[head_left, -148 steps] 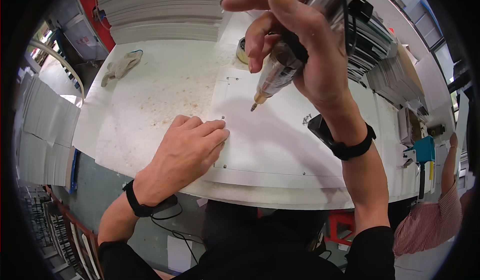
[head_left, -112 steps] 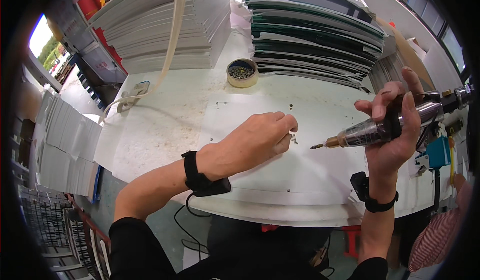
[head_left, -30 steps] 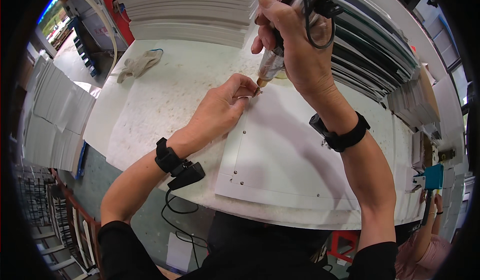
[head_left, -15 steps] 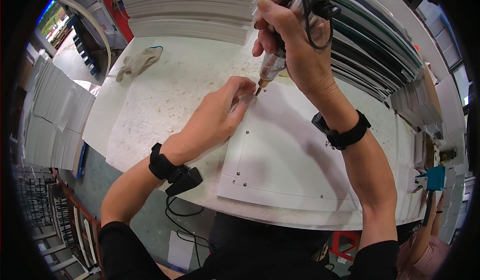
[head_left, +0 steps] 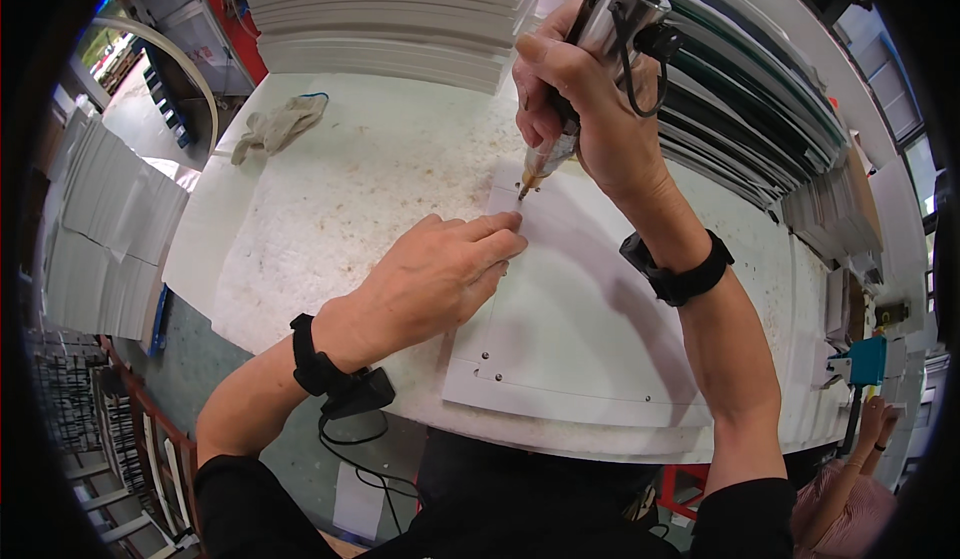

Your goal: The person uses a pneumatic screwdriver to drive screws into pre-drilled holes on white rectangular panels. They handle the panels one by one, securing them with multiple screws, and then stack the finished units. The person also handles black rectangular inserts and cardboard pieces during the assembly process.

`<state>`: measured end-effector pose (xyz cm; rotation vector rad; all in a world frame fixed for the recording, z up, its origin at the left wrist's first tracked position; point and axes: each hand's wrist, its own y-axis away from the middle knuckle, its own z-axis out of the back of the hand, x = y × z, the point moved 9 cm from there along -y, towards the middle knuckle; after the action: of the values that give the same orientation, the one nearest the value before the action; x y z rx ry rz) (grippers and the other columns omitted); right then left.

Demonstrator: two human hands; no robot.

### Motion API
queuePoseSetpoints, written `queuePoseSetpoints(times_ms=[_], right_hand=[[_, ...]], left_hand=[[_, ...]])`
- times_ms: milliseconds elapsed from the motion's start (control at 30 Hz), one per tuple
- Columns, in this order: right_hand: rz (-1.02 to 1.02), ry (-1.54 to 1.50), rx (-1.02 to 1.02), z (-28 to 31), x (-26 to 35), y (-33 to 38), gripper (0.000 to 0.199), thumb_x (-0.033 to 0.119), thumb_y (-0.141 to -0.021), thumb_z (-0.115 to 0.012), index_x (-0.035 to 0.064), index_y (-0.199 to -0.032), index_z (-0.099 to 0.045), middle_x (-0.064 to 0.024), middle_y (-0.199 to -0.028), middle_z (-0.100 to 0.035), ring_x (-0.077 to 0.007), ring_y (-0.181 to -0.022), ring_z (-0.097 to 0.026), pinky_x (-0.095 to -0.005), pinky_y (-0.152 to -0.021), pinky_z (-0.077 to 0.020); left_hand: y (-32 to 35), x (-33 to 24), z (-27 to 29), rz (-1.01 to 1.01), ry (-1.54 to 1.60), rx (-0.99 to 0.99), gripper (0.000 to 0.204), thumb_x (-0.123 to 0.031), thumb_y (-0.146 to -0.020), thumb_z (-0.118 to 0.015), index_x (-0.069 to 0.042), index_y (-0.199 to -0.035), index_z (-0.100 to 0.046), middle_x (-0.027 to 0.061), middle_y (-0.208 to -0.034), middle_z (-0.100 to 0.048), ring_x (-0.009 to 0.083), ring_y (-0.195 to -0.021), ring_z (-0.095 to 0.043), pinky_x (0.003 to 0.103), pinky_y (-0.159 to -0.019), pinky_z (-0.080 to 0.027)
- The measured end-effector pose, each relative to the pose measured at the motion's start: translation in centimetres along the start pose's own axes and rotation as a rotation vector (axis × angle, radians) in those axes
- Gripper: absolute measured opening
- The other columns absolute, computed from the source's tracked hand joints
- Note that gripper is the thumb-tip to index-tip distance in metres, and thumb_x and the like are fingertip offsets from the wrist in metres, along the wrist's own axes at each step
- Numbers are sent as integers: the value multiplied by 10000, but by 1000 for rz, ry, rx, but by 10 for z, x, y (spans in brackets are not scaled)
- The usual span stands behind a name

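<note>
Glove (head_left: 283, 127), ten o'clock; dark stack (head_left: 745, 99), two o'clock. Right hand (head_left: 605, 99): clenched round screwdriver (head_left: 628, 29). Left hand (head_left: 420, 274): fingers unclenched, touching white panel (head_left: 570, 354).

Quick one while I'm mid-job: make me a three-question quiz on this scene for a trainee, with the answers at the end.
1. Which hand grips the silver-and-black cylindrical power screwdriver?

2. True or false: the screwdriver points down toward the flat white panel, with its tip close to the left hand.

3. Where is the off-white fabric glove?
A) On the grey-green floor
B) On the stained white tabletop
C) Under the flat white panel

Key
1. The right hand.
2. True.
3. B.
</note>
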<state>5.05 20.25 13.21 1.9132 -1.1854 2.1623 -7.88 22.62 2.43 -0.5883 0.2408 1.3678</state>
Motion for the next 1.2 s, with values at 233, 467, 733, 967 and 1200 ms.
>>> queuePoseSetpoints(times_ms=[233,467,733,967,1200], right_hand=[[-23,59,88,-10,-3,2,197,179,-953,-666,22,-891,-564,-79,-693,-604,-109,-473,-510,-275,-456,-456],[99,158,55,9,87,20,462,274,-1017,-609,-54,-1338,-553,-215,-1030,-727,-131,-629,-670,-275,-549,-575],[203,349,-247,117,161,124,574,276,-1047,-465,-16,-1533,-374,-266,-1271,-661,-157,-803,-716,-395,-745,-673],[228,309,-399,179,175,211,571,267,-1047,-465,-25,-1522,-344,-228,-1181,-694,-136,-788,-693,-420,-725,-676],[280,189,-438,211,183,250,551,256,-1063,-437,-35,-1518,-329,-171,-1089,-688,-136,-768,-674,-429,-711,-677]], left_hand=[[-1,-4,-1,20,-55,56,265,-53,-927,-607,-67,-1189,-643,107,-1357,-642,284,-1070,-658,400,-886,-484],[-4,-19,-2,-11,-151,-2,216,-88,-961,-637,-62,-1175,-657,96,-1251,-702,272,-1021,-684,401,-913,-487],[-77,-107,-39,-251,74,29,142,-89,-946,-674,-36,-1077,-684,120,-945,-688,312,-950,-664,431,-826,-546],[-99,-128,-77,-392,-46,161,132,-71,-943,-654,-34,-1066,-684,115,-958,-671,306,-969,-639,410,-847,-552],[-103,-140,-93,-457,-352,157,118,-61,-899,-703,-24,-959,-608,107,-927,-634,274,-906,-647,380,-770,-556]])
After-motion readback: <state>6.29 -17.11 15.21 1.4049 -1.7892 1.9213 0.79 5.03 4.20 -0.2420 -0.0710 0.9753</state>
